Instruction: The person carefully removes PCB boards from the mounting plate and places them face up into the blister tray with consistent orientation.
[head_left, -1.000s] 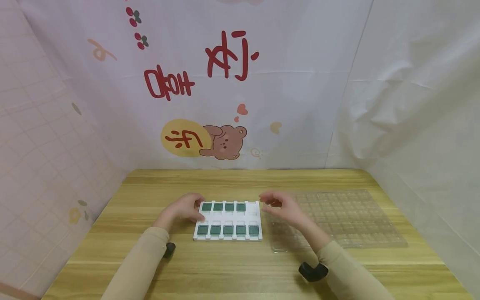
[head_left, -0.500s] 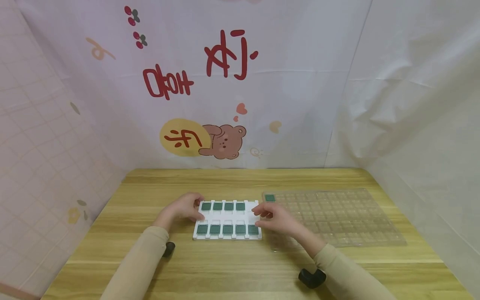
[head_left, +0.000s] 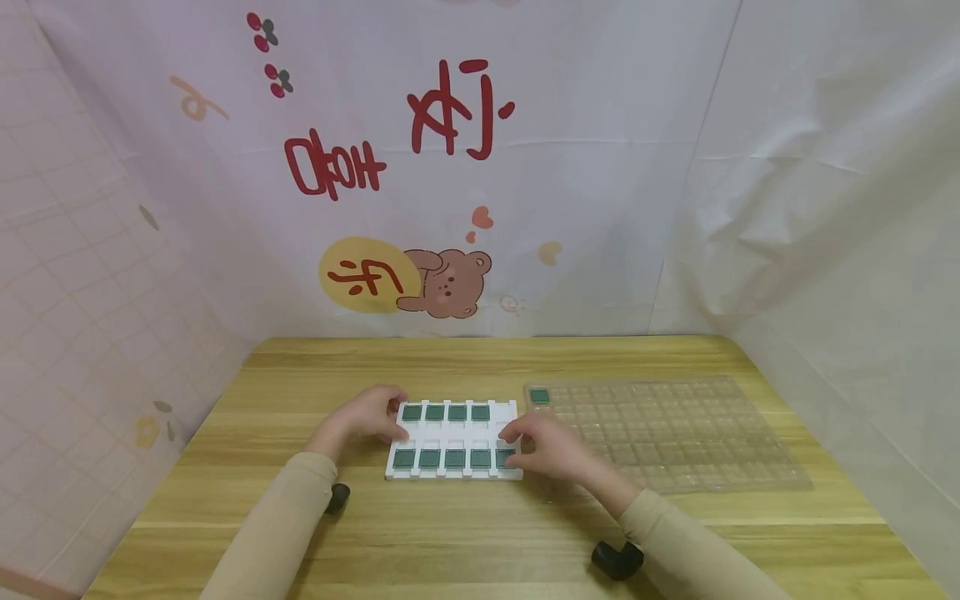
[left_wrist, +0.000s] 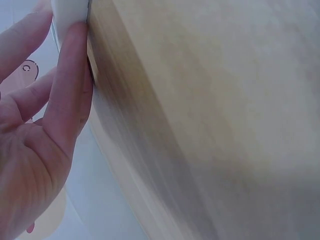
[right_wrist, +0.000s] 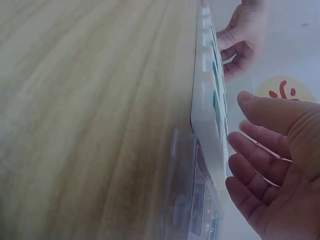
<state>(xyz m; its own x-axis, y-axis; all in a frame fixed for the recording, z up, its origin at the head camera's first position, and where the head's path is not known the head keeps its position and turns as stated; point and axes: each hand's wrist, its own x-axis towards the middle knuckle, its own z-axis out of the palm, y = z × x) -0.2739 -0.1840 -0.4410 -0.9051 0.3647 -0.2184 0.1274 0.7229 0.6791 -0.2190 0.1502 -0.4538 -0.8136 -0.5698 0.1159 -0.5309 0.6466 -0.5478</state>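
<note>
The right hand (head_left: 551, 448), fingers spread, was at a chip (head_left: 501, 458) in four o'clock corner of the white tray (head_left: 450, 432), the left hand (head_left: 369, 414) pinched its nine o'clock edge, probably for steadiness, and the clear tray (head_left: 660, 454) lay at three o'clock, seemingly for short reach.

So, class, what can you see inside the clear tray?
One green chip shows in the clear tray, at its far left corner. The right hand covers part of the left side, so anything there cannot be seen.
</note>
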